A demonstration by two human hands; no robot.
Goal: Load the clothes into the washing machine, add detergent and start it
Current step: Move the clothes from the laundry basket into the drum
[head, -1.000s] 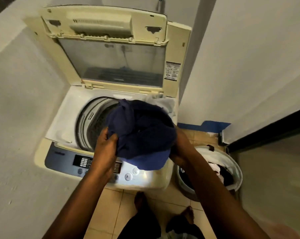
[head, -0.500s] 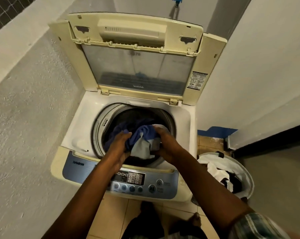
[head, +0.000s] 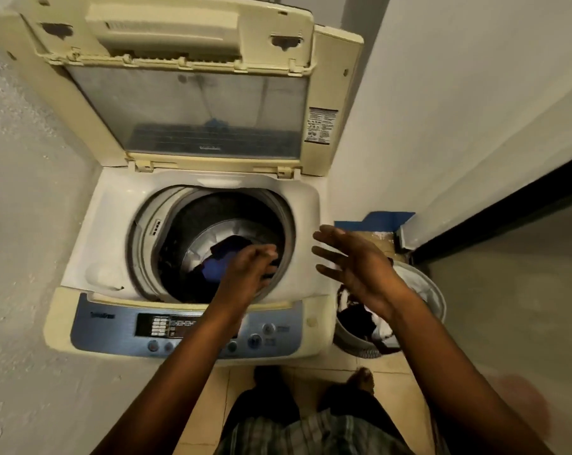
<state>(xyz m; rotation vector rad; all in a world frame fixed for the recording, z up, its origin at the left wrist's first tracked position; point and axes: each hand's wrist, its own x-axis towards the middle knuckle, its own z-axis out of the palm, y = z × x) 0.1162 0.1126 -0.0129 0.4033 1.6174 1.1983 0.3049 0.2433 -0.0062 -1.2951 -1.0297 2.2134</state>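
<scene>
Ok, washing machine (head: 311, 224) lid (head: 186, 103) is up, leaning back toward the wall. The blue and dark clothes (head: 214, 270) lie at the bottom of the drum (head: 219, 208), low down and clear of the rim. Our left hand (head: 248, 274) is over the front right part of the drum opening. Its fingers are loose and hold nothing, though it's blurred. Our right hand (head: 357, 267) is off the machine's right edge, above the laundry basket (head: 437, 297), palm flat, fingers spread wide, empty. The basket stands on the floor (head: 238, 379) just beside the machine, with white and dark laundry (head: 357, 320) in it. The control panel (head: 114, 326) runs under our left forearm.
</scene>
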